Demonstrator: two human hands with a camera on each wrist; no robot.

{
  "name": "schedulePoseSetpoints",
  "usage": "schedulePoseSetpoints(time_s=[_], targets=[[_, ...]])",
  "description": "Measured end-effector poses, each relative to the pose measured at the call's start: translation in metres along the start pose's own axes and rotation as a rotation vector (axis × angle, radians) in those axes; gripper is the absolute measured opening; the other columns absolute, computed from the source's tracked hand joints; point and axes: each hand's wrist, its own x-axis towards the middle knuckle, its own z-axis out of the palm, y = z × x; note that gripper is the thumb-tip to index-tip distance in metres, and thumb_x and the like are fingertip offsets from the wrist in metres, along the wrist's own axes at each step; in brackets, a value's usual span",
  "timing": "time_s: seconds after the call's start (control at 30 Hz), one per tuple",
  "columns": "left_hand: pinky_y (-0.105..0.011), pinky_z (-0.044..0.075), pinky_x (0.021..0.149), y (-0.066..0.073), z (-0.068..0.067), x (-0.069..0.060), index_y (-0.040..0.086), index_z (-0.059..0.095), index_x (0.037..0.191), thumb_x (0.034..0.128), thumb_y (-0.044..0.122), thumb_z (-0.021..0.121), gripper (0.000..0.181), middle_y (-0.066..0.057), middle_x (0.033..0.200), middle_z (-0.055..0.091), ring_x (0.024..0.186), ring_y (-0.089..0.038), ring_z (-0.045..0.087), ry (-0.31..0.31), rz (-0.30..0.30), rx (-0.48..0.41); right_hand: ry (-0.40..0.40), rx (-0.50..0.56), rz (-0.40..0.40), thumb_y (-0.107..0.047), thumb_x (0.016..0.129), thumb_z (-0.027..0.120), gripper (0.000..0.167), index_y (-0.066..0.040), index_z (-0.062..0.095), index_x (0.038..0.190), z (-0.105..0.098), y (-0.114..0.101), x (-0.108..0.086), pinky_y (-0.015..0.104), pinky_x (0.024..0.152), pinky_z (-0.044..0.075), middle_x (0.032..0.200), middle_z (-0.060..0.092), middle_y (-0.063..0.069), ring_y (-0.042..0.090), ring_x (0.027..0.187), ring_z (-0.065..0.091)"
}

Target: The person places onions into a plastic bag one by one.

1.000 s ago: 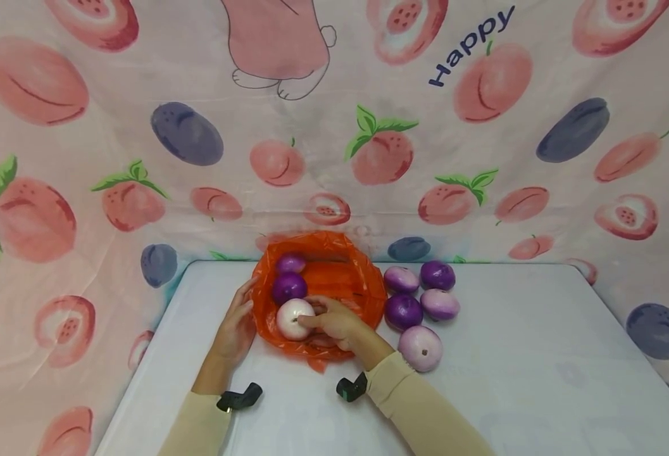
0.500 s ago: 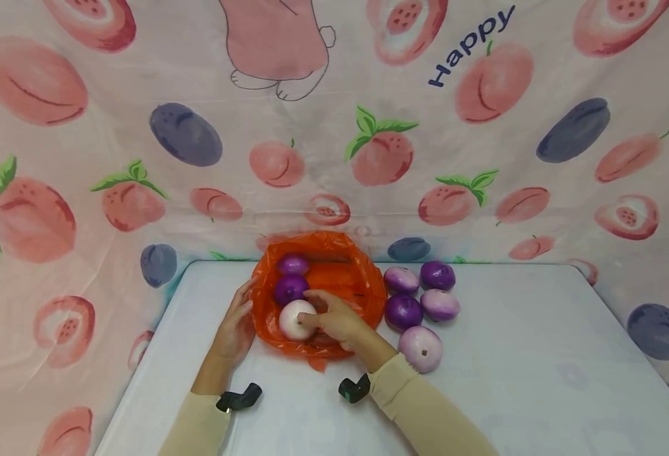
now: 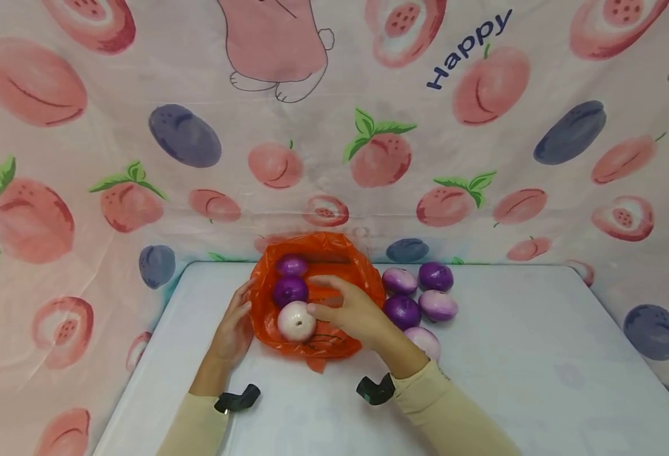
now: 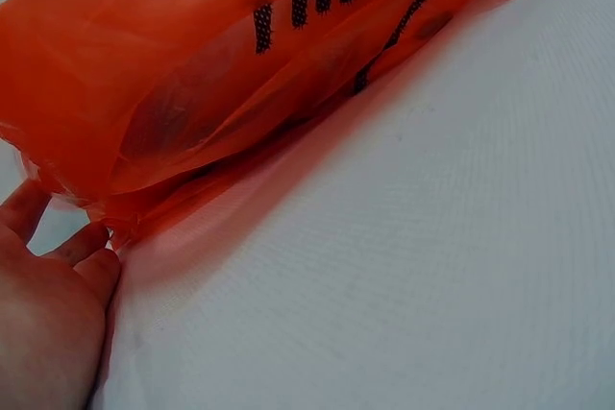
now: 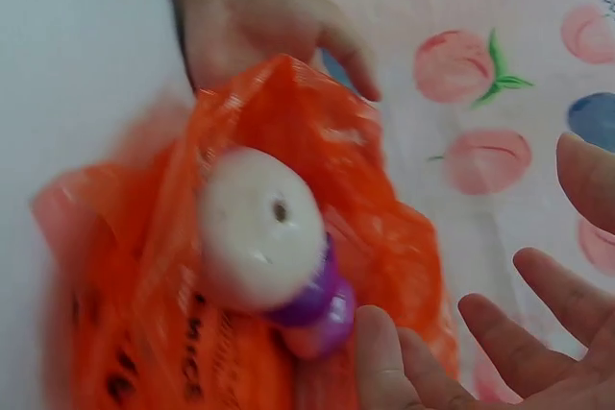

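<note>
An orange plastic bag (image 3: 371,269) lies with its mouth spread wide on the table. Inside it, along the left side, a pale onion (image 3: 297,322) sits nearest the front, with a purple onion (image 3: 290,291) and another purple onion (image 3: 292,265) behind it. My left hand (image 3: 234,332) touches the bag's left side, fingers extended; in the left wrist view the hand (image 4: 53,285) meets the bag's edge. Over the bag mouth, just right of the pale onion, hovers my right hand (image 3: 357,315), fingers spread and holding nothing. The right wrist view shows those fingers (image 5: 519,343) apart from the onions.
Right of the bag are several onions, among them a dark purple onion (image 3: 402,312), a lighter onion (image 3: 438,306) and a pale purple onion (image 3: 423,342) partly behind my right forearm. A fruit-printed cloth (image 3: 311,120) rises behind the white table (image 3: 539,361).
My right hand has let go of the pale onion, opened its fingers and drawn back to the right. The onion stays in the bag. My left hand has kept its place.
</note>
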Motion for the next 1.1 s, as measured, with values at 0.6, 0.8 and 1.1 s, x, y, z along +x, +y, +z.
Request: schedulePoseSetpoints(time_s=[0.6, 0.8, 1.1], targets=[[-0.028, 0.042, 0.117, -0.002, -0.001, 0.0, 0.019, 0.027, 0.16, 0.1073, 0.014, 0.035, 0.054, -0.008, 0.167, 0.024, 0.153, -0.025, 0.029, -0.011, 0.014, -0.021, 0.087, 0.006, -0.033, -0.037, 0.094, 0.073, 0.061, -0.025, 0.049, 0.149, -0.077, 0.003, -0.028, 0.047, 0.103, 0.055, 0.154, 0.049, 0.002, 0.031, 0.135, 0.056], [-0.028, 0.042, 0.116, -0.001, 0.0, 0.001, 0.019, 0.026, 0.16, 0.1068, 0.016, 0.038, 0.055, -0.008, 0.167, 0.023, 0.154, -0.028, 0.027, 0.003, -0.001, -0.008, 0.154, 0.025, -0.014, -0.039, 0.095, 0.071, 0.063, -0.02, 0.047, 0.15, -0.105, 0.013, -0.039, 0.053, 0.104, 0.053, 0.154, 0.049, 0.01, 0.036, 0.137, 0.055], [-0.028, 0.041, 0.117, 0.001, 0.003, 0.0, 0.02, 0.026, 0.16, 0.1061, 0.016, 0.039, 0.056, -0.004, 0.167, 0.026, 0.155, -0.029, 0.025, 0.025, -0.021, -0.008, 0.252, 0.014, 0.022, -0.037, 0.099, 0.066, 0.067, -0.011, 0.04, 0.155, -0.144, 0.041, -0.053, 0.047, 0.103, 0.055, 0.158, 0.043, 0.015, 0.034, 0.132, 0.056]])
